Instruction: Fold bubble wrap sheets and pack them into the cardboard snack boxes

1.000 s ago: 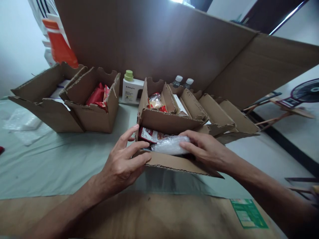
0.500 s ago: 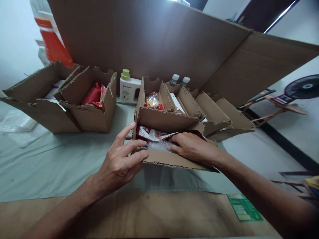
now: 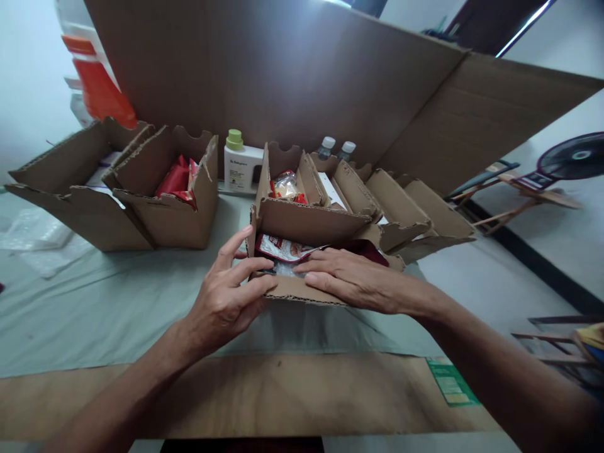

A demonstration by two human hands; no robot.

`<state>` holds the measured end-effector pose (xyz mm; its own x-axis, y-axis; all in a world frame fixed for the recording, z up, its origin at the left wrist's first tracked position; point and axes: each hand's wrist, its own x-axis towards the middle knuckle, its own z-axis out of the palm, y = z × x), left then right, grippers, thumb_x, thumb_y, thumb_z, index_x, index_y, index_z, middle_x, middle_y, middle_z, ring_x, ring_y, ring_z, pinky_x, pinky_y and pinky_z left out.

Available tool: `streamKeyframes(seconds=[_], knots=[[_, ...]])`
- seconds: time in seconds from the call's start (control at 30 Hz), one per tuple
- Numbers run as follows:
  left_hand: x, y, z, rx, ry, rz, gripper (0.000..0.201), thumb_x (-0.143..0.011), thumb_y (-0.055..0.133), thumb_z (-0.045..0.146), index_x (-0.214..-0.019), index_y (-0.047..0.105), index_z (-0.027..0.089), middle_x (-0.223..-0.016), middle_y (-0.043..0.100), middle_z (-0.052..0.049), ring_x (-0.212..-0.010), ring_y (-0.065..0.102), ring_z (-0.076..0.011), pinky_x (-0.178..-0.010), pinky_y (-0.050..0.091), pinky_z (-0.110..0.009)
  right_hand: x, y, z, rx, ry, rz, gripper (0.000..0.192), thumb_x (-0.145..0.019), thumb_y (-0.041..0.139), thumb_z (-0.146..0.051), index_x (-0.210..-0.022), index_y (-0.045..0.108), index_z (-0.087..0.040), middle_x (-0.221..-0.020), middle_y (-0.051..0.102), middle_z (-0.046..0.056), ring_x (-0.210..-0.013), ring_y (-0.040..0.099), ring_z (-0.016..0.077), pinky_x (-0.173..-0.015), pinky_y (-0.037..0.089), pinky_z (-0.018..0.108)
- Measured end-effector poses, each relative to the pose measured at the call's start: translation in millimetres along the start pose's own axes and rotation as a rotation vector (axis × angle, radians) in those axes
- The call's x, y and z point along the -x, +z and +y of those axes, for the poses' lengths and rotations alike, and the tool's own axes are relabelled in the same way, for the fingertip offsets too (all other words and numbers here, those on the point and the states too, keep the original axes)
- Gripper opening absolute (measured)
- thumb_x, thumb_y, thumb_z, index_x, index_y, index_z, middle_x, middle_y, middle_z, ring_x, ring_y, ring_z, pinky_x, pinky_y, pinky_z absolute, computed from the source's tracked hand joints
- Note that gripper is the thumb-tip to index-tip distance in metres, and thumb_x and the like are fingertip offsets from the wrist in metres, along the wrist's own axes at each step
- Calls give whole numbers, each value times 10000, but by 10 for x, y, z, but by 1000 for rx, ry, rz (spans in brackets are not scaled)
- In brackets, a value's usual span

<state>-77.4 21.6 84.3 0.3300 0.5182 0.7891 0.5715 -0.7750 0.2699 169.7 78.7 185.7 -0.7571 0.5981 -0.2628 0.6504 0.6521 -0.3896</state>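
An open cardboard box (image 3: 316, 219) stands in front of me, with a silver and dark red printed pouch (image 3: 283, 247) and clear bubble wrap (image 3: 284, 269) inside. My left hand (image 3: 231, 289) grips the box's near left corner, its fingers on both sides of the wall and on the front flap (image 3: 292, 289). Flat across the pouch, the bubble wrap and that flap lies my right hand (image 3: 353, 277). Its fingers are stretched out and hold nothing. Part of the pouch is hidden beneath it.
More open cardboard boxes stand behind, one holding red-wrapped packets (image 3: 287, 187). Two boxes at left hold a red packet (image 3: 177, 179) and pale items. A white bottle with a green cap (image 3: 241, 165) stands between. A tall cardboard panel (image 3: 283, 75) rises behind; a fan (image 3: 573, 157) is at right.
My right hand has shifted left and lifted out of the box, now lying flat over the front flap. My left hand keeps its place at the corner. The view has shifted slightly.
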Motion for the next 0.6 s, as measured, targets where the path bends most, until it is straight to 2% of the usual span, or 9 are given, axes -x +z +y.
streamKeyframes(seconds=[0.1,0.13,0.2,0.27,0.33,0.4,0.47,0.53,0.6], knots=[[-6,1,19,5,-21,-7,234,-903,636,63,-1059,700,225,-1260,700,-98,-1533,339,-385,-1074,510,-544,143,-31,-37,2,23,138,454,-1052,428,-496,-1314,709,-255,-1382,700,48,-1332,587,279,-1117,428,491],[-2,-9,34,10,-36,4,279,-905,638,63,-1118,690,237,-1400,627,-103,-1543,325,-381,-1111,486,-560,250,-17,-56,12,40,263,414,-1039,471,-481,-1282,722,-259,-1350,717,51,-1304,607,280,-1100,446,493],[29,-47,73,30,-91,56,470,-907,668,94,-1335,605,279,-1667,339,-109,-1566,286,-379,-1171,434,-581,528,71,-80,19,100,606,302,-1009,557,-419,-1195,745,-272,-1284,742,51,-1227,656,273,-1069,483,490],[107,-97,109,69,-198,111,722,-906,711,171,-1542,410,332,-1750,113,-106,-1580,255,-375,-1201,404,-581,823,254,-46,0,195,964,194,-979,618,-357,-1107,747,-290,-1243,747,45,-1189,676,273,-1077,489,504],[225,-125,126,134,-366,105,847,-915,721,256,-1621,264,353,-1743,154,-117,-1569,284,-368,-1197,411,-580,1042,513,74,-61,331,1182,172,-961,642,-361,-1097,728,-301,-1265,730,50,-1211,663,289,-1089,480,534],[348,-100,113,221,-558,40,847,-937,694,323,-1638,219,346,-1711,259,-139,-1532,362,-365,-1165,444,-581,1108,795,265,-174,455,1182,305,-934,658,-425,-1208,686,-294,-1286,715,75,-1195,666,301,-1032,518,542],[419,-6,73,311,-693,-18,848,-941,681,378,-1641,206,321,-1688,307,-166,-1502,410,-371,-1140,461,-588,1007,1028,474,-318,500,1065,524,-877,687,-508,-1333,617,-260,-1306,700,112,-1137,685,298,-938,570,507],[403,145,20,408,-740,-52,843,-926,683,403,-1629,235,276,-1659,354,-191,-1480,439,-370,-1142,450,-595,791,1159,634,-448,466,977,650,-821,712,-562,-1356,593,-212,-1304,695,142,-1091,696,291,-898,588,476],[312,323,-18,509,-739,-69,784,-913,680,402,-1583,318,216,-1581,458,-207,-1418,512,-351,-1133,462,-575,568,1186,705,-554,417,942,630,-799,712,-593,-1266,638,-176,-1254,717,152,-1063,700,293,-901,584,464]])
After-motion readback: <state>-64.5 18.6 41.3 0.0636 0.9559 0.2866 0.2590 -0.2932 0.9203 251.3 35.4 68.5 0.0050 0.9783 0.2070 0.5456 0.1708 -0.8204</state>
